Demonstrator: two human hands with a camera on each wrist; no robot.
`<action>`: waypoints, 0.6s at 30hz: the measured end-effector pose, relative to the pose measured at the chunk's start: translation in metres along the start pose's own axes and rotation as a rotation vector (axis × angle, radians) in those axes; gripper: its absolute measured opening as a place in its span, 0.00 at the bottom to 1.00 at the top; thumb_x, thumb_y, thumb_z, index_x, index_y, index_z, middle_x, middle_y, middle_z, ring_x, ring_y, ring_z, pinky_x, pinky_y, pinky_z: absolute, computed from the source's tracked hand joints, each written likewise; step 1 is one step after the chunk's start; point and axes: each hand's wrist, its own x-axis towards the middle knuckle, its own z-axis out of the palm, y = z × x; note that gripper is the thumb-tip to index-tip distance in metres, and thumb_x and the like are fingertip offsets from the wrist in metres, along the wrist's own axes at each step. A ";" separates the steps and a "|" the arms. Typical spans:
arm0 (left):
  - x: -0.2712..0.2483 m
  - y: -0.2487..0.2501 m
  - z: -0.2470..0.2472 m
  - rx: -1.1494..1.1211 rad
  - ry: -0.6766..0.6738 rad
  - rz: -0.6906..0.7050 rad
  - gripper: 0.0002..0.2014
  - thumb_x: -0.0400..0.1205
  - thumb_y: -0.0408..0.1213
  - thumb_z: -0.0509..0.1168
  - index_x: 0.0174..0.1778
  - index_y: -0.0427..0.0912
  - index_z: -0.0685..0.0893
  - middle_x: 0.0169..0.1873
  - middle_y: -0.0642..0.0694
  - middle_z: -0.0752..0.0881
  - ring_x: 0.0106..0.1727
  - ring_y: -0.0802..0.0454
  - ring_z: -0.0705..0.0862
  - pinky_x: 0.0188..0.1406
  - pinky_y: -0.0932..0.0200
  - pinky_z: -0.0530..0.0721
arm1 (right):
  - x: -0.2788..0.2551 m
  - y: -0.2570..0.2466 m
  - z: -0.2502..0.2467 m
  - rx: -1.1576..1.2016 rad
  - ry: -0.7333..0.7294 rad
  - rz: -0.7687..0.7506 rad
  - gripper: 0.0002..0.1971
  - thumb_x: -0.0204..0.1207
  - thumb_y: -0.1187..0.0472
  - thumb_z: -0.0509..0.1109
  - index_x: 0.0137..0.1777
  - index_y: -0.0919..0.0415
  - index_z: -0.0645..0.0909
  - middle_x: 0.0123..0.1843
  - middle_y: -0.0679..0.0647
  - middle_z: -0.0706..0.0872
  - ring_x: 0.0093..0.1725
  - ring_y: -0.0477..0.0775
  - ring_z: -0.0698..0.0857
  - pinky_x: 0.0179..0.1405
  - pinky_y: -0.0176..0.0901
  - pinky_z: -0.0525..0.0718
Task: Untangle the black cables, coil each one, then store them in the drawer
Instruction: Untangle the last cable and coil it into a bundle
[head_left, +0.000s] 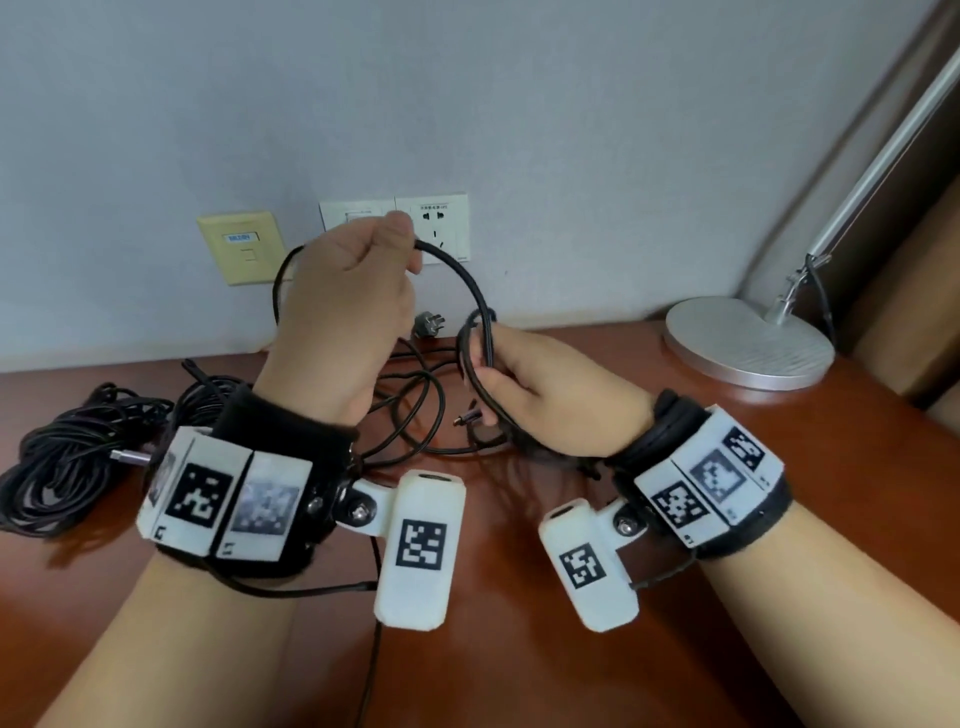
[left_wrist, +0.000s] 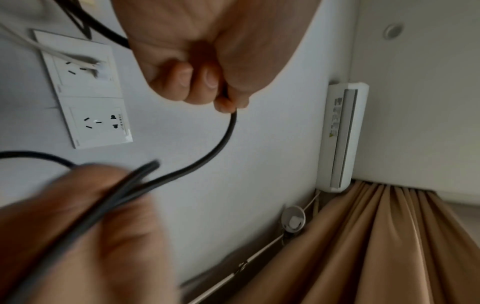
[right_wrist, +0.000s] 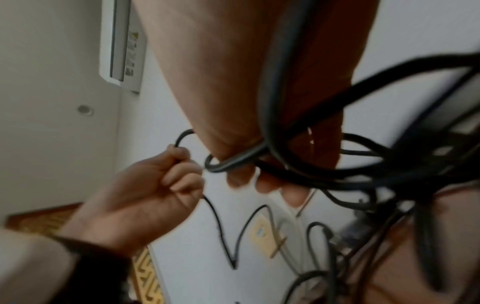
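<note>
The head view looks forward and down over the bench (head_left: 675, 597), the wall sockets (head_left: 431, 226) at 12 o'clock. The left wrist view sits close behind the left hand (left_wrist: 207, 61), facing those sockets (left_wrist: 85, 90) at 9 o'clock. The right wrist view, close under the right hand (right_wrist: 259, 92), shares the air conditioner (right_wrist: 119, 41), at 3 o'clock in the left wrist view (left_wrist: 340, 135).

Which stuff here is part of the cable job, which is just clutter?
Job:
- black cable, held by left hand and right hand
- loose cable tangle
- cable bundle

Bystanders:
- lamp base
- wall sockets
- yellow wall plate
</note>
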 end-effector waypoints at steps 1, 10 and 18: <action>0.001 0.003 -0.003 -0.085 0.023 -0.016 0.16 0.90 0.40 0.59 0.34 0.47 0.80 0.28 0.49 0.74 0.21 0.58 0.65 0.22 0.61 0.62 | -0.001 0.006 0.003 -0.048 -0.058 0.025 0.04 0.84 0.65 0.63 0.47 0.59 0.76 0.41 0.50 0.83 0.41 0.48 0.81 0.43 0.37 0.76; 0.005 -0.005 -0.009 0.279 0.170 0.031 0.07 0.86 0.41 0.60 0.59 0.52 0.74 0.52 0.48 0.79 0.39 0.61 0.84 0.37 0.61 0.80 | 0.001 0.025 -0.001 -0.132 0.184 0.158 0.12 0.87 0.61 0.56 0.46 0.63 0.78 0.37 0.53 0.81 0.39 0.55 0.79 0.41 0.47 0.74; -0.033 0.004 0.029 0.650 -0.028 0.287 0.50 0.78 0.50 0.71 0.87 0.47 0.44 0.80 0.42 0.53 0.57 0.48 0.86 0.58 0.69 0.80 | 0.001 0.017 -0.005 -0.223 0.364 0.280 0.11 0.87 0.60 0.55 0.45 0.63 0.74 0.37 0.56 0.82 0.40 0.63 0.80 0.38 0.51 0.74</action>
